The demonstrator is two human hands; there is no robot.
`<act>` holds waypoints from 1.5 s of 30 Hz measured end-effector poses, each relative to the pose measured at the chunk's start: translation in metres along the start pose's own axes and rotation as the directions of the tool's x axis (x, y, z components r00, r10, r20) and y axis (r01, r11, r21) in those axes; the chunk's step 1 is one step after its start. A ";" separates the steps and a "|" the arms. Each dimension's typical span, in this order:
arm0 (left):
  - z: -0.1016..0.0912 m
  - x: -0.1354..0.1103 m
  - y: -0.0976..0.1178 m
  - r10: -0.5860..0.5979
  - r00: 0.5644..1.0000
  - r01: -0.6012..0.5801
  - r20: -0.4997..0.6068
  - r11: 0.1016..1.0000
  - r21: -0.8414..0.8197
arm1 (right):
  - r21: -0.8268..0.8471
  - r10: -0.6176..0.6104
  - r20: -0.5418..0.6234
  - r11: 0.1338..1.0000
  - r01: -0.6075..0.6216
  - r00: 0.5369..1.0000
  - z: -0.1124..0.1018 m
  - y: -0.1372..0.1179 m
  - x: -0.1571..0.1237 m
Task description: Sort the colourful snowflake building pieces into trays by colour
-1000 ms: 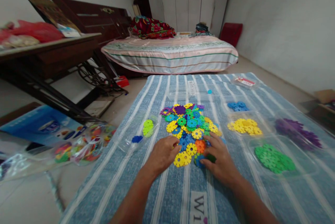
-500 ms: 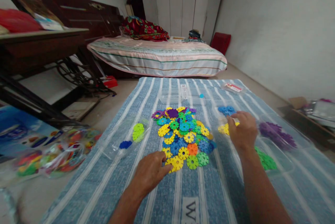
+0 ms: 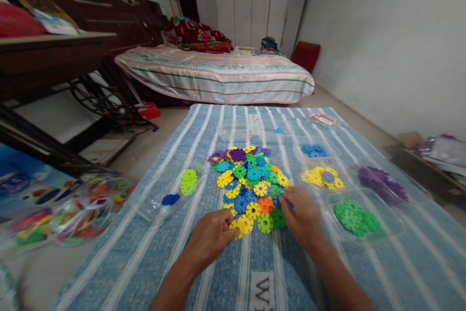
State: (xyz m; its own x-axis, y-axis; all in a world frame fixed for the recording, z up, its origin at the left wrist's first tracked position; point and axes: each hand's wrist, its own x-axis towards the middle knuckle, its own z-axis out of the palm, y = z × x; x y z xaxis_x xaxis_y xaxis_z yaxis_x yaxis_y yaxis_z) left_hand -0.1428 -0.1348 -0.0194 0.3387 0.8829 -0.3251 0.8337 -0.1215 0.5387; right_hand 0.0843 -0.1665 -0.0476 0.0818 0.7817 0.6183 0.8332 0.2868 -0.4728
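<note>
A pile of notched, flower-shaped plastic discs (image 3: 253, 174) in mixed colours lies mid-table. My left hand (image 3: 213, 233) is at its near left edge, fingers curled and thumb against a yellow disc (image 3: 243, 225). At the pile's near right edge is my right hand (image 3: 301, 214), its thumb and fingers drawn together beside blue and green discs; what lies between them is hidden. To the right, clear plastic boxes hold sorted discs: blue discs (image 3: 313, 151), yellow discs (image 3: 320, 177) with a blue-centred one on top, green discs (image 3: 357, 219) and purple discs (image 3: 382, 185).
Left of the pile, a clear box (image 3: 151, 206) contains lime discs (image 3: 189, 181) and dark blue discs (image 3: 171, 199). Another clear box (image 3: 233, 131) with one small blue disc stands at the back. A striped cloth (image 3: 218, 282) covers the table. Bags of colourful pieces (image 3: 83, 219) sit at left.
My right hand has moved left from over the yellow discs' box to the pile's near right edge. My left hand stays at the yellow disc. The view has shifted slightly.
</note>
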 end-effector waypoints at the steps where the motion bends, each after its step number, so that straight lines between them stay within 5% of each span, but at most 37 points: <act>1: 0.000 0.000 -0.001 0.003 1.000 -0.003 -0.001 1.000 -0.030 | -0.006 -0.006 0.014 1.000 0.006 1.000 -0.006 -0.001 0.003; 4: 0.000 0.000 -0.003 0.017 1.000 -0.018 -0.004 0.994 -0.107 | -0.142 0.035 0.094 0.990 -0.021 0.995 -0.032 0.007 0.021; 6: 0.000 0.000 -0.003 0.021 1.000 -0.022 -0.007 0.991 -0.134 | -0.370 0.184 0.184 0.923 -0.105 0.966 -0.050 0.024 0.040; 11: 0.001 0.000 -0.005 0.023 0.999 -0.028 -0.034 0.989 -0.148 | -0.768 0.611 0.433 0.635 -0.085 0.663 -0.069 0.083 0.087; 16: 0.003 0.000 -0.008 0.015 1.000 -0.019 -0.027 0.988 -0.150 | -0.771 0.639 0.500 0.635 -0.035 0.584 -0.060 0.115 0.097; 22: 0.002 0.001 -0.008 0.000 1.000 -0.003 -0.024 0.990 -0.141 | -0.756 0.628 0.524 0.654 -0.025 0.576 -0.055 0.124 0.094; 26: 0.003 0.002 -0.009 0.002 1.000 -0.005 -0.019 0.990 -0.138 | -0.765 0.617 0.483 0.643 -0.043 0.622 -0.063 0.121 0.109; 31: 0.005 0.002 -0.012 0.008 1.000 -0.014 -0.028 0.982 -0.189 | -0.745 0.463 0.167 0.638 -0.196 0.871 -0.077 0.104 0.130; 33: 0.006 0.002 -0.013 0.013 1.000 -0.019 -0.027 0.968 -0.250 | -0.688 0.383 0.094 0.692 -0.218 0.919 -0.075 0.089 0.124; 35: 0.007 0.001 -0.015 0.019 1.000 -0.026 -0.023 0.943 -0.332 | -0.551 0.302 0.191 0.820 -0.153 0.934 -0.066 0.066 0.107; 37: 0.008 0.001 -0.017 0.014 1.000 -0.021 -0.020 0.911 -0.412 | -0.250 0.142 0.337 0.966 -0.057 0.931 -0.052 0.038 0.082; 40: 0.011 0.001 -0.017 -0.020 1.000 0.015 -0.003 0.855 -0.518 | 0.088 -0.034 0.528 0.996 -0.015 0.848 -0.027 -0.005 0.046; 45: 0.015 -0.002 -0.011 0.009 0.999 0.024 0.050 0.787 -0.617 | 0.122 0.038 0.693 0.978 -0.168 0.720 0.006 -0.047 0.013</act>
State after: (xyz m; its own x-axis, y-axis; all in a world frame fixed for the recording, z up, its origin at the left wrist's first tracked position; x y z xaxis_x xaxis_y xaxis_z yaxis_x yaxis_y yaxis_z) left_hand -0.1464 -0.1416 -0.0363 0.3673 0.8583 -0.3585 0.3951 0.2049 0.8955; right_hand 0.0432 -0.1668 -0.0213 -0.2884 0.9575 -0.0073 0.7346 0.2163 -0.6431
